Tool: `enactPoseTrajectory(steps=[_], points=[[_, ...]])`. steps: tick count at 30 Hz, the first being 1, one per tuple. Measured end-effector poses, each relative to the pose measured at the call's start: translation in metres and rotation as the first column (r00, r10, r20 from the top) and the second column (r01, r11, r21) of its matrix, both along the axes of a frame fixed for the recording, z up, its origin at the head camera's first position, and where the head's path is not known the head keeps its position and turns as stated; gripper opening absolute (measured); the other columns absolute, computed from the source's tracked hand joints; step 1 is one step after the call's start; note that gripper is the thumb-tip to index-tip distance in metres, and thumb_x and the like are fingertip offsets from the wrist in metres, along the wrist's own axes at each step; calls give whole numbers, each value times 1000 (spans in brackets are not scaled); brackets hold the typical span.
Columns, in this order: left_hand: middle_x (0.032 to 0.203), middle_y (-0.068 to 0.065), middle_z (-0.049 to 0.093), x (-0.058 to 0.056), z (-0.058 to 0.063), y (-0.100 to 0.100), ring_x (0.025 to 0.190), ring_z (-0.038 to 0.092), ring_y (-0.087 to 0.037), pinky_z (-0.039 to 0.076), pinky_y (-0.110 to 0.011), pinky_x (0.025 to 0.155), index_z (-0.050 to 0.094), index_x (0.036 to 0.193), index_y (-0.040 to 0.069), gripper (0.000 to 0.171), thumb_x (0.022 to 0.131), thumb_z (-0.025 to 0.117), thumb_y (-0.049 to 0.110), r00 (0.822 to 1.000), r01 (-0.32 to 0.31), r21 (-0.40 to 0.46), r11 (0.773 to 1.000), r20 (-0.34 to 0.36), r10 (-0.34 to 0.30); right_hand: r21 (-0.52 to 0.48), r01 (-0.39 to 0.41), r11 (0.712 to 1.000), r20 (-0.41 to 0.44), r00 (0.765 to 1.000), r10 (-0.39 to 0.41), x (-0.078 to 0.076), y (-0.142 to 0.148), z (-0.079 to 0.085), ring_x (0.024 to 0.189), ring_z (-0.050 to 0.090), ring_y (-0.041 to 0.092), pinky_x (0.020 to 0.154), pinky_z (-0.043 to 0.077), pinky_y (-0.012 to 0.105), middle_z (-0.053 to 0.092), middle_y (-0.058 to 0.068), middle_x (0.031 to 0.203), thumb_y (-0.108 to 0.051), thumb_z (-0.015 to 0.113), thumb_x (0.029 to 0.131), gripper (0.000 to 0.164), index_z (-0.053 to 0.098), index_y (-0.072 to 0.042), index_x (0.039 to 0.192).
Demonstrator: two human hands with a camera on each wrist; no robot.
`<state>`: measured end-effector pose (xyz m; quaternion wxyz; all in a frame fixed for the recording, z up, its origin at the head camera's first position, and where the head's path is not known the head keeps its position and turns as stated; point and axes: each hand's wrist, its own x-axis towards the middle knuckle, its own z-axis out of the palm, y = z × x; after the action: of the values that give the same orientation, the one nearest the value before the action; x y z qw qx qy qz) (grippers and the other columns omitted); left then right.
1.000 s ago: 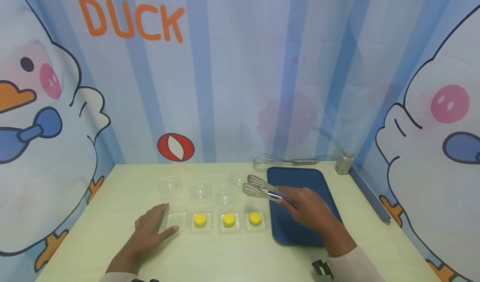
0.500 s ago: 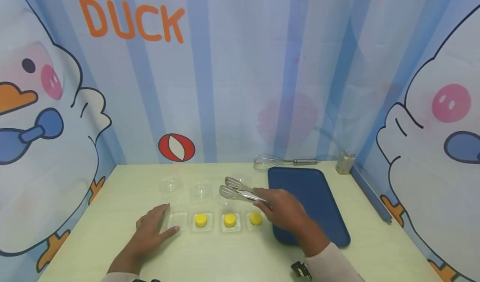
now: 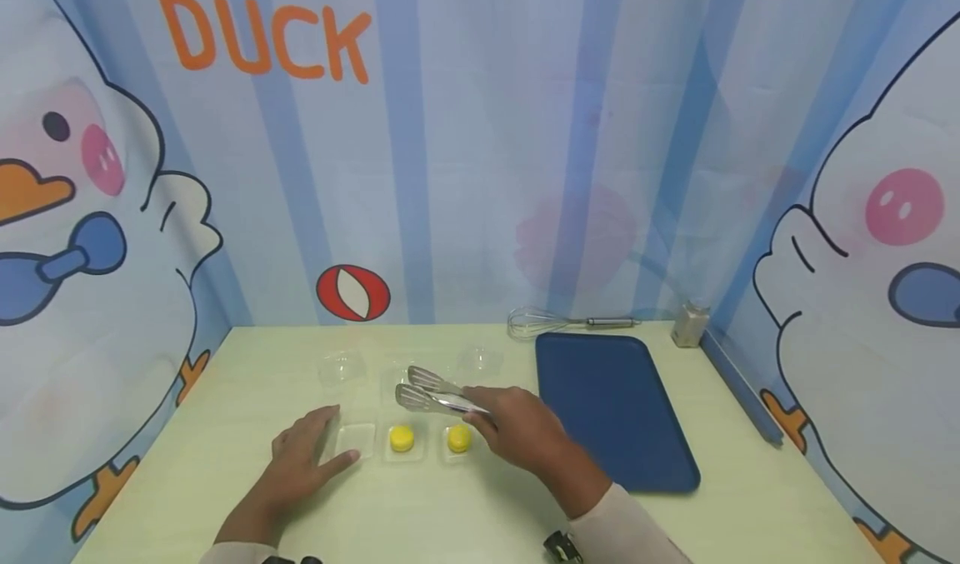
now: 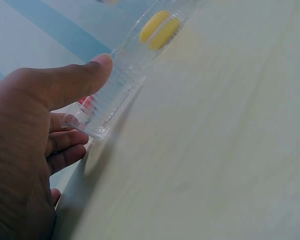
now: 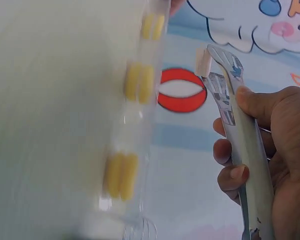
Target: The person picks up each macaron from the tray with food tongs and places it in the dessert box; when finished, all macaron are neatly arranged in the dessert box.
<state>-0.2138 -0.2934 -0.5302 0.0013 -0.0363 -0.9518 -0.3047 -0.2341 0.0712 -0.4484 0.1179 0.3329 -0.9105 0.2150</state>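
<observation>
My right hand grips metal tongs above the row of clear containers. In the right wrist view a small pale pinkish block shows at the tong tips; I cannot tell whether they hold it. My left hand rests on the table with thumb and fingers spread around an empty clear container base. Right of it, a yellow macaron sits in a clear base, and another yellow macaron in the one beside that. The right hand hides a third in the head view; the right wrist view shows this macaron.
Behind the row stand clear domed lids, one lid at left and another lid at right. A blue tray lies to the right. A whisk and a small metallic box are along the back edge.
The right hand has carried the tongs leftward from the blue tray, now covering the rightmost yellow macaron in the head view. The left hand has stayed in place.
</observation>
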Motion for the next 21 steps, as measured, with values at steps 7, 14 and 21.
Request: enactPoseTrajectory(steps=[7,14,21], points=[[171,-28,40,0,1,0,161,32,-52,15,-76,126,37,165,1,96,97,76,56,1000,8,7,1000,-26,-8,37,-29,999,44,999,27,-1,-35,-3,76,63,5,66,50,24,83,1,120,-27,73,106,34,74,-17,139],[168,-29,44,2,0,-1,158,36,-53,19,-78,123,41,163,0,92,97,77,53,997,16,-6,1000,-72,-16,103,-26,994,19,1000,24,-1,-65,-8,81,67,4,68,54,25,84,-4,116,-32,73,106,32,76,-21,136],[166,-27,48,2,-3,-4,156,39,-53,22,-78,119,44,161,3,88,97,78,52,992,39,19,999,-123,-36,142,-20,990,41,999,15,-3,-82,-11,89,73,4,74,59,26,83,-7,120,-33,74,105,33,76,-24,137]])
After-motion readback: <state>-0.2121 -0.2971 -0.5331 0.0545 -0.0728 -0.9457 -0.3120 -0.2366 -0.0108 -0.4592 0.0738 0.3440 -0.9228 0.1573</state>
